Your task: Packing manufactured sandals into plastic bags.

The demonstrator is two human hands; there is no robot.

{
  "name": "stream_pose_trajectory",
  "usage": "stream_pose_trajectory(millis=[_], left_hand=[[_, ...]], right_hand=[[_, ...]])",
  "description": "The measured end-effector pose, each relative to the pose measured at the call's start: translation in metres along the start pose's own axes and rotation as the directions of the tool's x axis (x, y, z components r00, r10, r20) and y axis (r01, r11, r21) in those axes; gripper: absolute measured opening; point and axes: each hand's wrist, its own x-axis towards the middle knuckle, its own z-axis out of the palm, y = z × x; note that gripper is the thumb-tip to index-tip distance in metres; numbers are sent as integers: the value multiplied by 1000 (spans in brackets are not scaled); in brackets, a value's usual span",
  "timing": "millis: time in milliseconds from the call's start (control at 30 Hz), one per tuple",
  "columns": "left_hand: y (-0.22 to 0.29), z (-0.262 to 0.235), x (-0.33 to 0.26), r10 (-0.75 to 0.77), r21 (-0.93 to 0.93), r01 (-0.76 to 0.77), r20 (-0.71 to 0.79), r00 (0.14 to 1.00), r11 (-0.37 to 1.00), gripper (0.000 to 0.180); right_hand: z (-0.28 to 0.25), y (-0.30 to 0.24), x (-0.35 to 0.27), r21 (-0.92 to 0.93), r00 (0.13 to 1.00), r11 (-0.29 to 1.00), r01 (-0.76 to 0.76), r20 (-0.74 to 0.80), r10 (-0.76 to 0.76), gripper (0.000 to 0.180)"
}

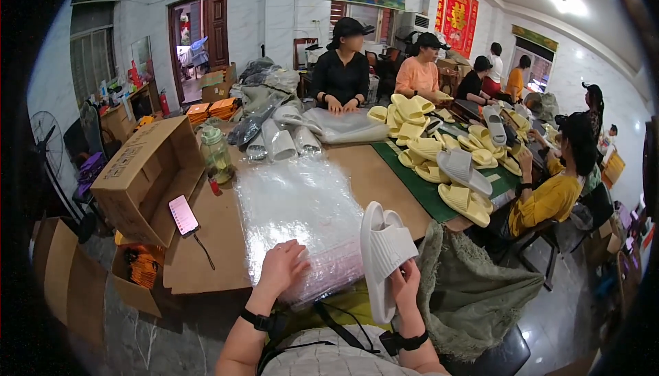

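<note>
The hands are apart; the right hand (405,283) is closed round a white slipper (381,259), gripping it near its ribbed strap and holding it upright just off the near edge of the table (206,256); the left hand (283,266) has its fingers loosely spread at the near end of a stack of clear plastic bags (295,201), though whether the fingertips press on the film I cannot tell; left of the stack, a large carton (130,173) lies on its side, brown inner walls showing, with a lit phone (183,215) at its opening; below the table's left edge an open box (134,288) holds orange packets (144,266); between the large carton and the stack stands a clear jar (215,153) with a pale green lid and some yellowish-green liquid inside; beyond the stack lie slippers in clear wrapping (280,141), and beside them a co-worker's hands rest on a pile of translucent plastic (350,129); to the right, loose yellow slippers (427,148) are heaped on a green mat (395,165); rough grey-green cloth (473,300) hangs beside the right hand, its folds hiding whatever it may hold.
</note>
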Motion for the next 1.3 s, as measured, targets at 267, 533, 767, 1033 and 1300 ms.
stream_pose_trajectory(millis=[267,533,767,1033,1300], left_hand=[[4,-6,-1,-74,-42,77,61,995,996,36],[-16,0,-6,-106,-14,106,-8,994,994,43],[-8,-10,-7,-103,6,102,68,992,995,37],[2,-12,0,-306,-117,310,50,951,943,22],[-19,-3,-2,-305,-348,314,83,949,883,20]], right_hand=[[0,3,-1,36,1000,999,9,0,-9,30],[-1,7,0,-28,1000,999,28,9,-28,28],[5,3,-3,56,999,997,-48,6,48,32],[1,8,-2,-43,1000,999,25,5,-25,33],[6,-4,-5,-175,997,982,77,26,-73,24]])
